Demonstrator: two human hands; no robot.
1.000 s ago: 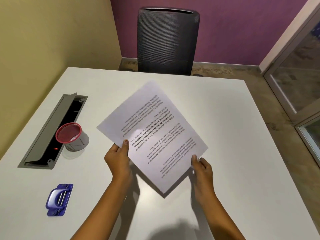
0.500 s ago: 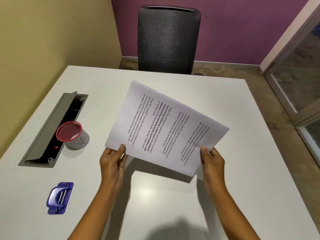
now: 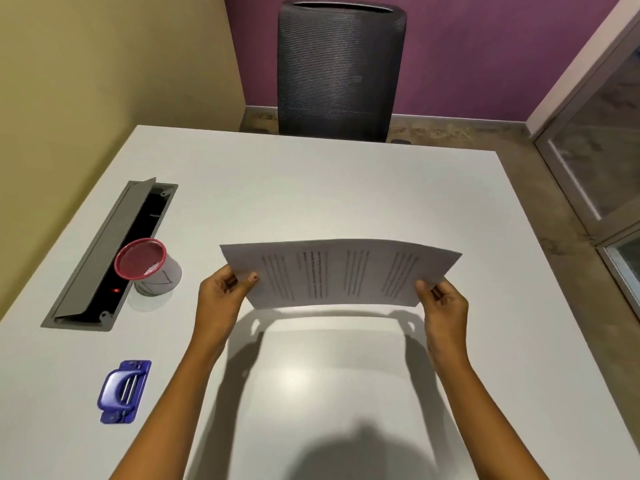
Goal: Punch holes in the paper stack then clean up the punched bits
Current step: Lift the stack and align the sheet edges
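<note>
- Stretching past the grip, table (image 3: 346,188) shows white top to its far and right edges.
- Chair (image 3: 339,71) stands beyond the far edge, well apart.
- Paper (image 3: 339,271), bowed, hangs above the table: left hand (image 3: 221,292) pinches its left edge, right hand (image 3: 445,306) its right edge.
- Slot (image 3: 100,258) lies open, well left of the grip.
- Cup (image 3: 149,268) stands between slot and left hand.
- Punch (image 3: 124,391) lies left of the left forearm, nearer the person.

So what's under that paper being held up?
Beneath the paper stack only white table and a shadow show. Fingers of the left hand and right hand behind the sheets are hidden.
</note>
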